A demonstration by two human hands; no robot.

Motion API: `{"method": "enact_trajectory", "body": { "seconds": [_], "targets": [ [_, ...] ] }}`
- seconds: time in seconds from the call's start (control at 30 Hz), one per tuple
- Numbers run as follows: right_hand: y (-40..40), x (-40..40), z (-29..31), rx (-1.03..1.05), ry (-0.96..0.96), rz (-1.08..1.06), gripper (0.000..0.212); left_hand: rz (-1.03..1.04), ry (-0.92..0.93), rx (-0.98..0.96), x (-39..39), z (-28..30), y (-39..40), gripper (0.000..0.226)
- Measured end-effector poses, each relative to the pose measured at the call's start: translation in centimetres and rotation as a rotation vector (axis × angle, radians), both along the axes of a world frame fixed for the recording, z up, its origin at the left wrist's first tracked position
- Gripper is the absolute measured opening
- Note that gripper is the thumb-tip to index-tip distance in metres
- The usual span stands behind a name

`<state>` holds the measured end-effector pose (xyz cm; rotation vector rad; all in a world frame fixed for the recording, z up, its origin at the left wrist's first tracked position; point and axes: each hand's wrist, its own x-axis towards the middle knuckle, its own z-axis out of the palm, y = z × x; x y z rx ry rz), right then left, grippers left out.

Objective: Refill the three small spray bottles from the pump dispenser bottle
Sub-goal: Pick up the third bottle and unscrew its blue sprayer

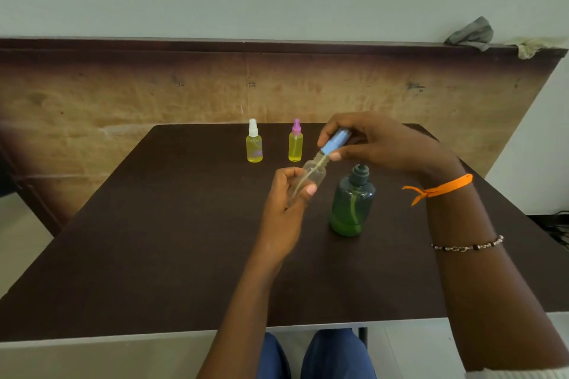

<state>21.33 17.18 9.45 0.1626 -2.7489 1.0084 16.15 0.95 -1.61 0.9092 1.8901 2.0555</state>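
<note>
Head cam: left hand (284, 203) grips clear bottle (314, 174) mid-table; right hand (369, 144) pinches its blue sprayer (334, 141), lifted off; green pump bottle (352, 203) just beside; 2 yellow-filled bottles (254, 144) behind.

Bare forearms; an orange string (440, 189) and beaded bracelet (466, 246) on the right one, blue trousers (335, 354).

Left hand (284, 197) raised, fingers curled in a grip. Right hand (369, 141) above it, fingertips pinching.
</note>
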Motion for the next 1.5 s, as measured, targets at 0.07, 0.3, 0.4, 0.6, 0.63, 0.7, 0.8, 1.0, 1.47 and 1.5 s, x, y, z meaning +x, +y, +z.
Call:
{"method": "enact_trajectory", "body": {
  "seconds": [0.07,0.3,0.4,0.6,0.63,0.7,0.8,1.0,1.47,1.5],
  "targets": [
    [0.9,0.5,0.4,0.018,0.04,-0.008,0.033,0.014,-0.022,-0.006,0.0,-0.2,0.0,0.013],
    [3.7,3.2,-0.2,-0.165,0.262,-0.235,0.03,0.038,-0.101,0.02,0.4,-1.0,0.9,0.015],
    [3.6,4.1,-2.5,-0.35,0.439,-0.419,0.032,0.028,-0.139,0.041,0.7,-1.3,1.4,0.018],
    [3.9,4.8,-10.4,-0.425,0.559,-0.901,0.027,-0.011,-0.175,0.054,1.1,-1.9,2.3,0.019],
    [3.7,4.9,-11.8,-0.385,0.542,-0.97,0.027,-0.011,-0.174,0.053,1.1,-2.0,2.3,0.019],
    [3.2,4.9,-14.4,-0.285,0.491,-1.048,0.026,-0.011,-0.173,0.049,1.2,-2.2,2.5,0.019],
    [2.4,4.8,-17.1,-0.168,0.37,-1.076,0.023,-0.015,-0.159,0.03,1.2,-2.3,2.5,0.019],
    [1.6,4.1,-18.8,-0.118,0.208,-1.064,0.013,-0.004,-0.166,0.022,0.8,-2.4,2.4,0.02],
    [2.8,5.1,-17.6,-0.263,0.168,-1.083,0.021,-0.007,-0.197,0.019,0.9,-2.8,2.5,0.018],
    [2.8,5.1,-17.7,-0.262,0.165,-1.081,0.023,-0.008,-0.198,0.017,1.0,-2.8,2.5,0.019]
  ]
}}
